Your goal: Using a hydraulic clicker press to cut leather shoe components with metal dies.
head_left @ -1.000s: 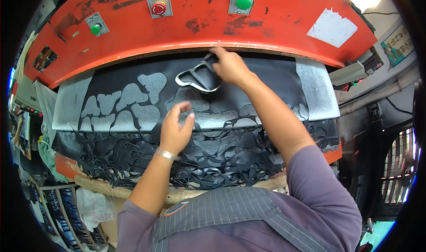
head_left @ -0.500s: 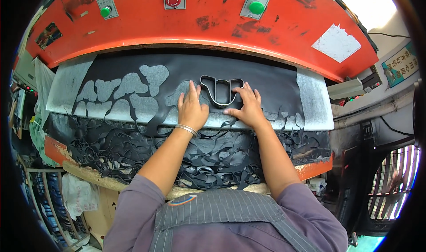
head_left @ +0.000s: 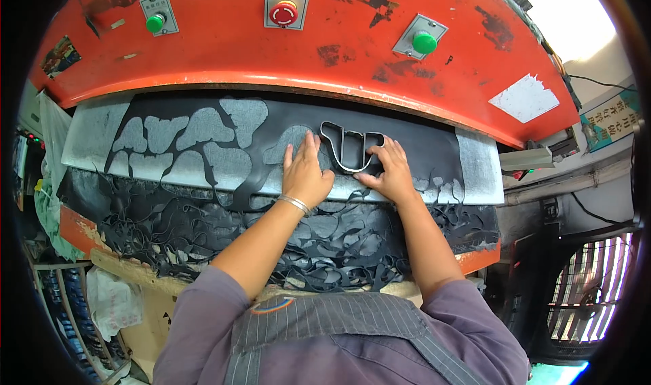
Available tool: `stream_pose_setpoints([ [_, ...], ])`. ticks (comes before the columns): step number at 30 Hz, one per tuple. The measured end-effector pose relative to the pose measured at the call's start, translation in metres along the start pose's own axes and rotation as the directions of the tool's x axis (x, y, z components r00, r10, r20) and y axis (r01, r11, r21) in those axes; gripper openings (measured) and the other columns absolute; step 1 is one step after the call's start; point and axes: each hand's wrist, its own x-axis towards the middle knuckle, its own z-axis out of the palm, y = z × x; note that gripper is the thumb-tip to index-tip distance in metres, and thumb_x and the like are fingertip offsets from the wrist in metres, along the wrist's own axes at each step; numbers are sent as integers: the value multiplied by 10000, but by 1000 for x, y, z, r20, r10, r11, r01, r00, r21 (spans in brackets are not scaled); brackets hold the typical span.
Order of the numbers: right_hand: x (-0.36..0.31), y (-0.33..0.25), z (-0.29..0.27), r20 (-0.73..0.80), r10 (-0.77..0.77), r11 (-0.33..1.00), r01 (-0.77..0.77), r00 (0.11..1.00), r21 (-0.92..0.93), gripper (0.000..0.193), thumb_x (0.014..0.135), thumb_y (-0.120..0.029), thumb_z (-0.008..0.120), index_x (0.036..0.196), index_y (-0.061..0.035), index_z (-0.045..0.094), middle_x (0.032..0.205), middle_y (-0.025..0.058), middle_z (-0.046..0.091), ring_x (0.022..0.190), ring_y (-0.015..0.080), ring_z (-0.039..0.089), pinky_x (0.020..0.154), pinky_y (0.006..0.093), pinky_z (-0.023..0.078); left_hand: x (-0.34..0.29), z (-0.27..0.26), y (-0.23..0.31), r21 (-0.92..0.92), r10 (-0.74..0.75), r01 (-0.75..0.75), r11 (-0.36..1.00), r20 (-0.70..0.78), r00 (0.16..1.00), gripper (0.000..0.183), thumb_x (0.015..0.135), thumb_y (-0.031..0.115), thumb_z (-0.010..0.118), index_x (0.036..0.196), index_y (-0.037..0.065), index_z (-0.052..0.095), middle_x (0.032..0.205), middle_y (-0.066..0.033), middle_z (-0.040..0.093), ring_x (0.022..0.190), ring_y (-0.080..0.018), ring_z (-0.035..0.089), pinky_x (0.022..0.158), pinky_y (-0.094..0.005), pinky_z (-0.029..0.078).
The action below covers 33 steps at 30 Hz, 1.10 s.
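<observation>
A metal cutting die [head_left: 343,151], a steel outline with crossbars inside, lies on a black sheet of leather-like material [head_left: 427,147]. My right hand [head_left: 393,173] pinches the die's right side between thumb and fingers. Just left of the die, my left hand [head_left: 305,176] rests flat with its fingers stretched forward, holding nothing. Its fingertips lie beside a cut-out hole [head_left: 286,146] in the sheet. Further left, several similar shaped holes show the pale grey board [head_left: 95,137] underneath.
An orange press head [head_left: 224,52] spans the far side just beyond the sheet, carrying two green buttons [head_left: 424,42] and a red button [head_left: 283,13]. Tangled black offcuts [head_left: 325,242] fill the near side under my forearms. White plastic bags [head_left: 114,300] hang at lower left.
The whole view has shifted and tilted slightly. My hands and the die keep nearly the same place on the sheet, the right hand still gripping the die's right side.
</observation>
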Motion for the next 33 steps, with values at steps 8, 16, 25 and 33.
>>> stream_pose_setpoints([
  [8, -48, -23, -20, -78, 344, 939, -343, 936, 25, 719, 767, -333, 765, 1353, -41, 469, 1315, 238, 520, 1259, 379, 468, 1052, 481, 353, -7, -116, -96, -385, -162, -23, 923, -440, 883, 341, 866, 177, 627, 1178, 38, 620, 1165, -153, 643, 1083, -242, 611, 920, -349, 478],
  [16, 94, -74, -124, -447, 495, 818, -225, 745, 530, 313, 852, -147, 716, 1028, 0, 502, 757, 49, 604, 657, 94, 550, 601, 240, 466, 27, -305, -79, 112, 201, -182, 977, -770, 606, 359, 994, 295, 485, 782, 12, 549, 689, -66, 510, 624, -134, 436, 621, -307, 399],
  [25, -40, -151, -125, 419, 381, 855, -487, 824, 181, 403, 793, -410, 740, 857, -28, 627, 722, 166, 630, 670, 309, 631, 623, 379, 495, -130, -196, -14, -121, -11, 6, 993, -42, 999, 295, 867, 225, 663, 667, 25, 581, 658, -106, 568, 587, -215, 537, 559, -332, 439],
  [33, -125, -194, -117, 525, 46, 995, -86, 850, 53, 600, 725, -592, 690, 844, -5, 641, 862, 172, 622, 858, 352, 627, 747, 404, 508, -226, -114, 51, 96, 80, -89, 991, 93, 992, 196, 806, 244, 652, 832, 64, 725, 820, -107, 662, 806, -312, 617, 733, -403, 512],
])
